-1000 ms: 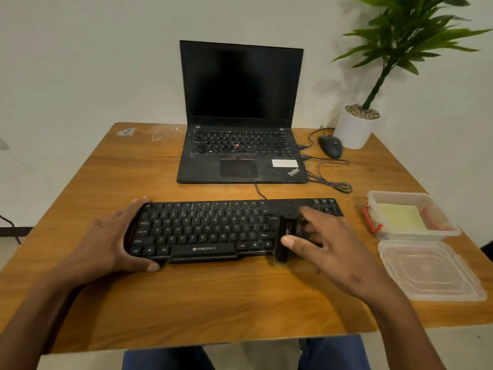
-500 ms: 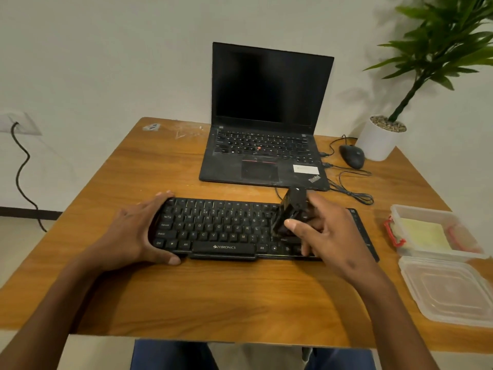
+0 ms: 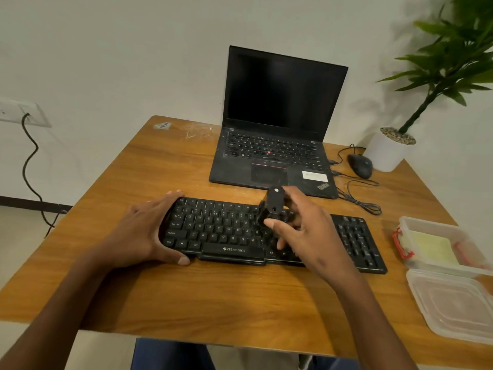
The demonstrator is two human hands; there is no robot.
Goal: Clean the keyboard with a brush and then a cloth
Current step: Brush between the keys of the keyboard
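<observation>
A black Zebronics keyboard (image 3: 229,231) lies across the middle of the wooden table (image 3: 213,295). My left hand (image 3: 144,231) grips its left end, thumb at the front edge and fingers over the back corner. My right hand (image 3: 306,231) holds a black brush (image 3: 273,202) upright over the keys right of centre, its lower end on the key rows. A yellow cloth (image 3: 432,249) lies in an open plastic box (image 3: 416,222) at the right edge of the table.
An open black laptop (image 3: 274,145) stands behind the keyboard. A wired mouse (image 3: 360,165) with its cable and a white potted plant (image 3: 389,153) sit at the back right. The box's clear lid (image 3: 453,303) lies at the front right.
My right hand has carried the brush leftward along the keys, from near the right side toward the centre, tilting it more upright. My left hand stays on the keyboard's left end. The view shifted left.
</observation>
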